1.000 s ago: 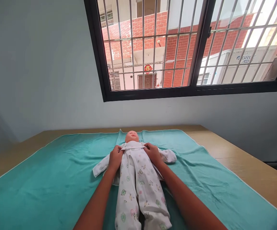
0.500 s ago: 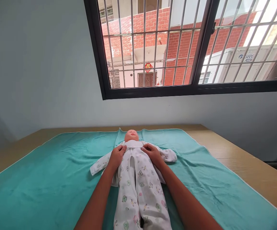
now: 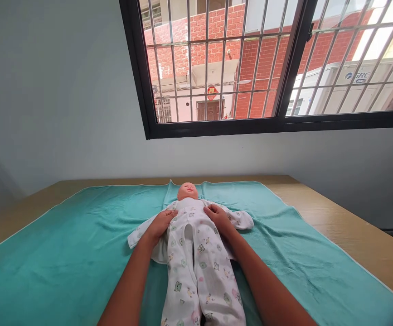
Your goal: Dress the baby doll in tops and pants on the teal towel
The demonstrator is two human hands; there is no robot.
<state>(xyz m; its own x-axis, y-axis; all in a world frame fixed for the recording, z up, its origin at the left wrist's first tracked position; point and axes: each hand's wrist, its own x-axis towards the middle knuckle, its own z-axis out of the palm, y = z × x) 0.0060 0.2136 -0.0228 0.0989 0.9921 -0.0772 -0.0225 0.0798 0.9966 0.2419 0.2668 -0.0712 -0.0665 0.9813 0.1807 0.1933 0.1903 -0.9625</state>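
Tugging unevenly could skew the printed pants (image 3: 213, 267), which lie over the doll (image 3: 187, 192) on the teal cloth (image 3: 74, 253) atop the bench (image 3: 352, 231). L hand (image 3: 162, 222) & R hand (image 3: 219, 218) each pinch a waist side, grip narrow; can't tell if the white top (image 3: 243, 220) underneath's caught too, which'd bunch it.

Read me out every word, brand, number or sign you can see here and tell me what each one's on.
"GRE": on the large pale box outside the window; any further letters can't be made out.
Smaller mark beneath those letters: too small to read.
Red diamond sign above the door: character too blurred to read surely.
White printed clothes: small pictures, no readable words.
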